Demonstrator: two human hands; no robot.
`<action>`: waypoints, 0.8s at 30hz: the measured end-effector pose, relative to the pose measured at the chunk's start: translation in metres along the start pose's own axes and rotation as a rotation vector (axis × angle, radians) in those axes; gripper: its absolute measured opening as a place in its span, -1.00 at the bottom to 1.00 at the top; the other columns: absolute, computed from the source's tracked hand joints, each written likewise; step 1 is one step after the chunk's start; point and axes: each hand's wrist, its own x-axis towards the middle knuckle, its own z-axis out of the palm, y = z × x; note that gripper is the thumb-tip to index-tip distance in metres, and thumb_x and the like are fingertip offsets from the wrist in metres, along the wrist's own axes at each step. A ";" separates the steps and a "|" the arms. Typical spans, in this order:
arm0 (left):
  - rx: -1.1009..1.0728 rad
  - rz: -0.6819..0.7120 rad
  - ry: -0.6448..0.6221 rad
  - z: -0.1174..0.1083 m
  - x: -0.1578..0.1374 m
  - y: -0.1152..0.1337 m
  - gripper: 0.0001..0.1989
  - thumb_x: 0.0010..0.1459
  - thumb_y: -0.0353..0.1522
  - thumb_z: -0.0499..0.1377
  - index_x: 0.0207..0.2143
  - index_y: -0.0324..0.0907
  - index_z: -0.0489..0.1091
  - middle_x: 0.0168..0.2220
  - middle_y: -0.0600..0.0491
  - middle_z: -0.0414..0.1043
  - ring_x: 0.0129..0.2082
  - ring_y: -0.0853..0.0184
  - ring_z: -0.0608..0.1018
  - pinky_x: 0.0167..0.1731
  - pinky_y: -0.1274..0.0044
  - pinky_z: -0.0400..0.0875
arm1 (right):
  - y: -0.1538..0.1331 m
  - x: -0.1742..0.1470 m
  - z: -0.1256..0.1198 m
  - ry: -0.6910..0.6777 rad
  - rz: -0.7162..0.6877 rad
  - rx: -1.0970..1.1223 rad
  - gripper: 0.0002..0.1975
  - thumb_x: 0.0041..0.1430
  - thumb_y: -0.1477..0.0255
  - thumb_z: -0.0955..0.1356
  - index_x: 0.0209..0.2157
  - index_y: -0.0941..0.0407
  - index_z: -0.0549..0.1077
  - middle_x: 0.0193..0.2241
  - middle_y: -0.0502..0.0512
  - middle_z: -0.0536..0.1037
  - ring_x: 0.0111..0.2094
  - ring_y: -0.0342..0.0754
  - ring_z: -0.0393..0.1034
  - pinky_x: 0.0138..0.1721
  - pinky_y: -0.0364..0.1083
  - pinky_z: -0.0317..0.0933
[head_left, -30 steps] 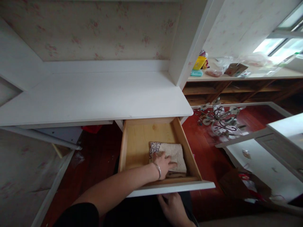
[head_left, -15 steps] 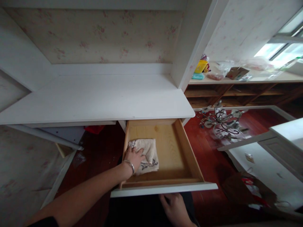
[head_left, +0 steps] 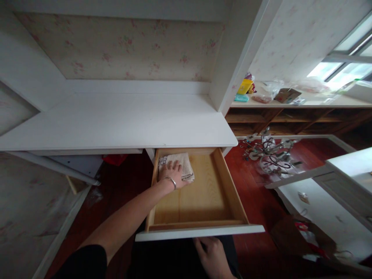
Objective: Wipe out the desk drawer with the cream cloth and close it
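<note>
A light wooden drawer (head_left: 229, 193) with a white front is pulled out from under a white desk (head_left: 116, 120). My left hand (head_left: 172, 173), a bracelet on its wrist, presses a beige patterned cloth (head_left: 183, 162) flat against the drawer's bottom at the far left corner. My right hand (head_left: 213, 256) sits under the drawer's white front edge, fingers curled up against its underside. The other parts of the drawer's bottom are bare wood.
A red wooden floor lies around the desk. A metal chandelier (head_left: 270, 153) lies on the floor to the right. A shelf (head_left: 290, 104) at the back right holds a yellow box, a cardboard box and bags. White furniture (head_left: 334, 193) stands at the right.
My left hand has slid the cloth from the drawer's near right corner across to the left side, then up to the far left corner. My right hand stays under the drawer front.
</note>
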 end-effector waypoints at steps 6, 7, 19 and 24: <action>0.054 0.007 -0.065 0.021 -0.009 -0.011 0.08 -0.13 -0.01 0.27 0.35 -0.05 -0.19 0.39 -0.09 -0.31 0.29 -0.27 -0.07 0.13 0.09 0.07 | 0.006 0.001 0.000 -0.015 -0.036 0.007 -0.33 0.35 0.04 0.04 -0.49 0.09 0.57 -0.45 0.16 0.62 -0.38 0.01 0.51 -0.35 -0.13 0.18; 0.063 0.022 -0.042 0.023 -0.009 -0.013 0.01 -0.07 -0.05 0.26 0.34 -0.04 -0.17 0.39 -0.07 -0.28 0.29 -0.26 -0.05 0.13 0.09 0.09 | 0.007 0.002 0.000 -0.018 -0.045 0.005 -0.33 0.34 0.04 0.04 -0.49 0.09 0.57 -0.45 0.16 0.62 -0.39 0.01 0.51 -0.35 -0.13 0.18; -0.043 -0.045 0.107 0.003 -0.009 -0.002 -0.44 0.17 -0.46 0.01 0.23 -0.06 0.09 0.07 -0.20 0.30 -0.07 0.05 0.49 -0.15 0.21 0.39 | 0.011 0.003 -0.003 -0.043 -0.072 0.009 -0.35 0.34 0.03 0.05 -0.43 0.07 0.60 -0.40 0.17 0.63 -0.31 0.03 0.53 -0.30 -0.16 0.24; -0.286 -0.189 0.176 -0.005 -0.023 0.002 -0.45 0.09 -0.48 0.05 0.17 -0.10 0.16 0.01 -0.11 0.43 -0.13 0.15 0.54 -0.16 0.37 0.42 | 0.018 0.002 0.003 -0.036 -0.081 -0.017 -0.35 0.35 0.05 0.04 -0.39 0.06 0.62 -0.39 0.18 0.63 -0.30 0.04 0.53 -0.23 -0.13 0.25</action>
